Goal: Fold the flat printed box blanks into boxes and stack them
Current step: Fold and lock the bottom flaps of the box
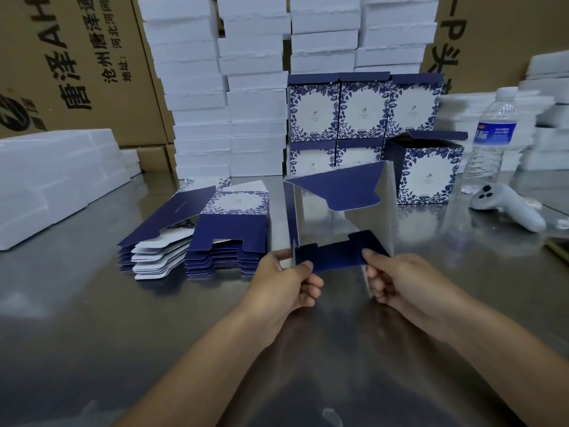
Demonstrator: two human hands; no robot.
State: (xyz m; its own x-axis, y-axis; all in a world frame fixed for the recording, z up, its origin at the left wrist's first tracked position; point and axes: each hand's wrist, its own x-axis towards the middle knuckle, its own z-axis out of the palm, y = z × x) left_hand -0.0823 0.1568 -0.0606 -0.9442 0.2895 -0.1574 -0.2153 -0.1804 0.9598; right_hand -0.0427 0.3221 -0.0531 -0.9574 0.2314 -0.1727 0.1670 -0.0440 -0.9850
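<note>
Nearest the camera, two bare forearms reach out over the shiny metal bench [92, 318]. The left hand [289, 282] and the right hand [397, 278] together hold one box blank [341, 217] just above the bench, opened into a square tube whose silvery inside faces the camera. Each hand pinches a lower corner of it, thumb on top of the navy bottom flap [335, 257] and the other fingers [311, 285] curled underneath. A second navy flap hangs down inside the tube from its top edge. Left of the held blank, a pile of flat blanks [228, 232] lies on the bench, and a second pile [160, 238] lies just beside it, fanned so that white and navy tabs show. To the right lie a white handheld controller [508, 208] and, beyond it, a clear water bottle [492, 140] with a blue label, standing upright. Behind the held blank stands a finished box [428, 174] in blue-and-white floral print, its lid flap raised, and just beside it are the stacked boxes [363, 109], two rows high. Farther back rise tall columns of plain white boxes [228, 87], with more white packs [55, 180] at far left, and brown printed cartons [77, 57] close off the back.
</note>
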